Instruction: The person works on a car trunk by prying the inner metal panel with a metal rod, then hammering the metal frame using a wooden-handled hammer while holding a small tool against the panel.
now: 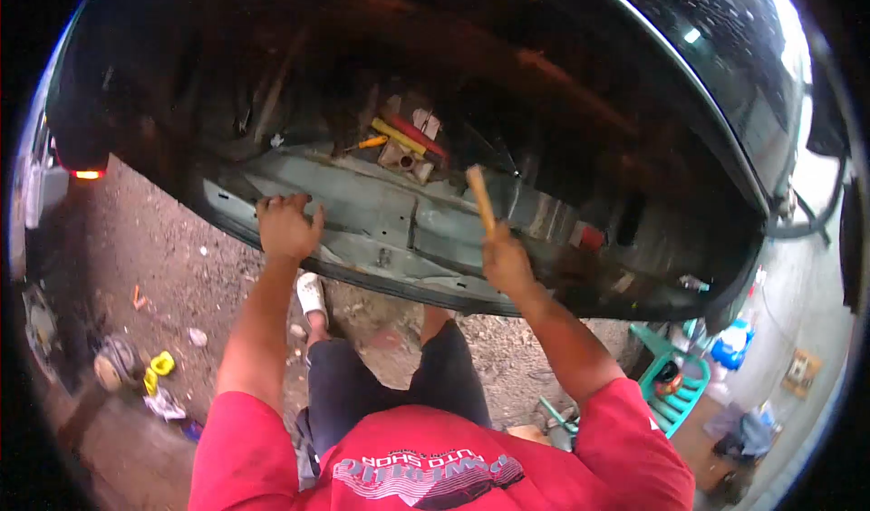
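My right hand is closed around a pale wooden handle that points up and away over the car's open compartment. Whether a tool head is attached, I cannot make out. My left hand lies with fingers spread on the grey metal panel along the near edge. Deeper inside, between my hands, sit a screwdriver with an orange handle, a yellow bar-shaped thing, a red bar-shaped thing and a rusty block with a round hole.
The compartment's black rim curves in front of my body. Below right stands a green plastic chair with things on it, near a blue bag. A yellow item lies on the dirt ground at left.
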A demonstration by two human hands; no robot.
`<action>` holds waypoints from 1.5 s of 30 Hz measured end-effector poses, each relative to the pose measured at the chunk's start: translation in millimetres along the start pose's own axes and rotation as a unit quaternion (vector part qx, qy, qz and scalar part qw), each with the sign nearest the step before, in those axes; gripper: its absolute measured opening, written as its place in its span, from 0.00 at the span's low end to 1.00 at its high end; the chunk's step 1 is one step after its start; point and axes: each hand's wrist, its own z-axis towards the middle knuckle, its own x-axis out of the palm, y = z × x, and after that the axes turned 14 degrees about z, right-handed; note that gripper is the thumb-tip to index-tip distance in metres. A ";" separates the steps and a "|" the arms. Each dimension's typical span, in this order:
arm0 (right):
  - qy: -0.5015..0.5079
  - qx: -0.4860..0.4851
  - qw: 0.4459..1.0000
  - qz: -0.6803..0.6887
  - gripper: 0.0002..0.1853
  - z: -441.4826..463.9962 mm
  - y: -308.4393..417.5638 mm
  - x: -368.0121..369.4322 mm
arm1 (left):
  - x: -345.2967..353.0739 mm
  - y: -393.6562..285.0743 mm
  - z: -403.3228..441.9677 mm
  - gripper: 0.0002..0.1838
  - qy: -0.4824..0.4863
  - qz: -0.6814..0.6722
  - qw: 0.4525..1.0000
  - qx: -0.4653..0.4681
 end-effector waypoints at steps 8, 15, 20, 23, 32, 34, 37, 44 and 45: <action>-0.059 -0.079 0.995 0.032 0.16 63.5 25.2 -42.0 | 5.9 1.5 3.6 0.17 -0.013 -0.024 1.000 0.013; -0.127 -0.160 0.979 -0.003 0.20 49.1 -16.5 -18.6 | 6.0 4.7 4.3 0.16 -0.025 -0.015 0.999 0.015; 0.101 -0.014 0.988 -0.114 0.20 67.4 -64.1 -49.4 | 13.9 6.4 1.1 0.16 -0.028 -0.033 0.999 0.000; 0.024 0.022 0.999 0.041 0.13 78.7 50.7 -101.0 | 16.6 5.4 -0.6 0.17 -0.045 -0.024 0.999 0.000; 0.199 0.086 0.955 -0.204 0.24 79.9 -21.7 -26.0 | 11.4 8.0 6.7 0.16 -0.026 -0.021 0.999 0.002; 0.158 0.063 0.978 -0.120 0.24 89.1 33.9 -55.2 | 17.8 5.8 -8.3 0.15 -0.056 -0.018 0.998 0.008; -0.003 -0.007 0.999 0.042 0.19 94.2 56.0 -65.5 | 8.2 5.1 5.2 0.18 0.005 -0.033 0.999 -0.007; 0.158 -0.077 0.960 -0.218 0.17 74.0 -19.2 -24.6 | 9.9 10.0 7.8 0.18 -0.008 -0.026 1.000 -0.010; 0.199 0.015 0.971 -0.133 0.15 75.7 2.0 -34.4 | 10.0 8.8 0.2 0.18 -0.019 -0.023 1.000 -0.010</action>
